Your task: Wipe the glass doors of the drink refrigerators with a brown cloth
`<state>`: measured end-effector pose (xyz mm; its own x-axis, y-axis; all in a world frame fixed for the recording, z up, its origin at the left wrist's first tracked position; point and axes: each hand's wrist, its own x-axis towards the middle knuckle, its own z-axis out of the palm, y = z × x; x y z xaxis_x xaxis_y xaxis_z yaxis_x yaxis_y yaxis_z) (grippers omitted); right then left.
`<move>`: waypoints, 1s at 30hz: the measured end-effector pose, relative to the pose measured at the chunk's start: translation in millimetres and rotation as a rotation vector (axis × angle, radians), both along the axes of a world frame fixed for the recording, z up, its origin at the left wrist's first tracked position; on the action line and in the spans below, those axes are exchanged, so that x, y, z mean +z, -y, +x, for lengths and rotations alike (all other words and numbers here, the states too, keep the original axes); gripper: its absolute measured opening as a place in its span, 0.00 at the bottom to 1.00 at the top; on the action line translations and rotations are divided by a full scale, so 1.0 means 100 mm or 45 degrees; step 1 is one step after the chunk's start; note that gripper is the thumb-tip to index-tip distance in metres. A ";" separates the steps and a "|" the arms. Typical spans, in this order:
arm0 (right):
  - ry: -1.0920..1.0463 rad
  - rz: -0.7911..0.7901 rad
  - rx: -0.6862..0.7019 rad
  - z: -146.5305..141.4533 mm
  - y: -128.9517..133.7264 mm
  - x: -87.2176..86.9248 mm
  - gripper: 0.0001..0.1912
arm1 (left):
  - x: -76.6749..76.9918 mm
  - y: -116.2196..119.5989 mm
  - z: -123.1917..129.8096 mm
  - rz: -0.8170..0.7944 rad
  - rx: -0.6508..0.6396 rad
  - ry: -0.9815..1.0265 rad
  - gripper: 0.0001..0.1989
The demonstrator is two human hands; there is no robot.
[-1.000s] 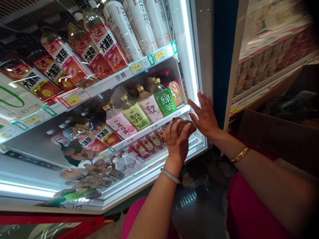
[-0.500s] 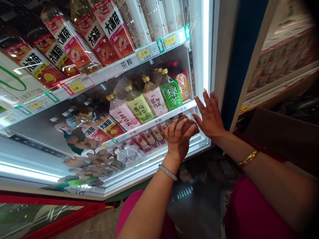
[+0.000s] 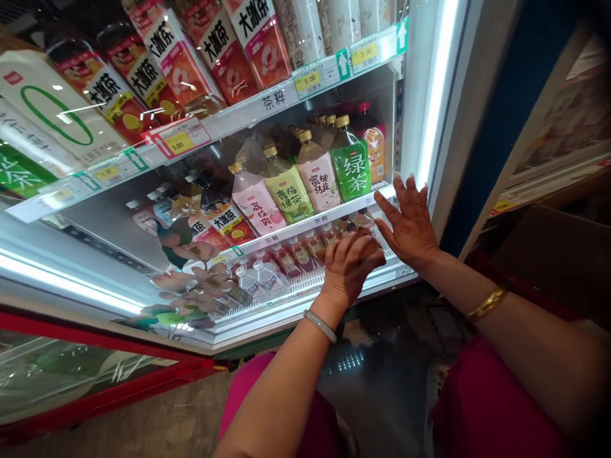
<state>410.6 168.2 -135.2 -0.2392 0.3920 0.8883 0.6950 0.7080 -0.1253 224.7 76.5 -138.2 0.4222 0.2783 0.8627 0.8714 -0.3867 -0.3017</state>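
Observation:
My left hand (image 3: 346, 270), with a pale bangle at its wrist, is curled against the front of a lit drinks cooler, over the lower shelf. A crumpled brown cloth (image 3: 375, 254) seems to be bunched under its fingers; they partly hide it. To its right, my right hand (image 3: 405, 222) is open, fingers spread and raised by the cooler's right edge, with a gold bangle on the wrist. Whether its fingertips touch the glass is hard to tell. Closest behind the hands are a green tea bottle (image 3: 352, 165) and a pink-labelled bottle (image 3: 319, 181).
Large iced tea bottles (image 3: 258, 44) fill the upper shelf, above price tags (image 3: 308, 81). A floral decal (image 3: 186, 296) covers the glass at lower left. Another red-framed cooler (image 3: 119, 381) stands at left. A dark brown box (image 3: 548, 254) sits at right, beside a blue panel (image 3: 501, 121).
The view has shifted, so the cooler sits further right and slightly higher in the picture. My left hand stays curled and has moved a little lower relative to the shelf; my right hand remains spread.

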 end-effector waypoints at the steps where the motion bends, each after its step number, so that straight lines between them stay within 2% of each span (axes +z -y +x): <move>1: -0.005 0.005 0.003 -0.01 0.00 0.00 0.41 | -0.03 0.01 -0.02 -0.013 -0.019 -0.037 0.06; 3: 0.009 0.029 0.032 -0.03 0.03 0.02 0.41 | 0.01 0.04 -0.09 -0.003 -0.002 -0.032 0.07; 8: 0.125 0.131 0.175 -0.23 0.19 0.08 0.42 | 0.40 0.20 -0.38 0.089 0.203 0.196 0.12; 10: 0.127 0.143 0.198 -0.35 0.25 0.07 0.43 | 0.38 0.25 -0.42 0.076 0.228 0.213 0.11; 13: 0.134 0.142 0.234 -0.51 0.30 0.02 0.44 | 0.21 0.29 -0.43 0.039 0.222 0.124 0.10; 15: 0.147 0.116 0.240 -0.58 0.30 0.00 0.43 | 0.17 0.33 -0.49 -0.011 0.223 0.068 0.12; 18: 0.136 0.032 0.197 -0.64 0.31 -0.02 0.43 | 0.36 0.44 -0.71 -0.057 0.297 0.159 0.11; 20: 0.124 -0.007 0.188 -0.67 0.33 -0.01 0.42 | 0.54 0.53 -0.90 0.005 0.399 0.279 0.11; 22: 0.101 -0.021 0.199 -0.70 0.35 -0.01 0.42 | 0.62 0.62 -1.04 0.078 0.460 0.345 0.12; 24: 0.070 -0.004 0.207 -0.74 0.37 -0.02 0.41 | 0.53 0.67 -1.08 0.084 0.447 0.341 0.12; 28: 0.122 0.080 0.235 -0.85 0.41 -0.03 0.40 | 0.16 0.68 -1.01 -0.005 0.325 0.066 0.10; 30: 0.151 0.082 0.276 -0.94 0.44 -0.03 0.39 | 0.12 0.70 -1.06 -0.010 0.299 -0.029 0.12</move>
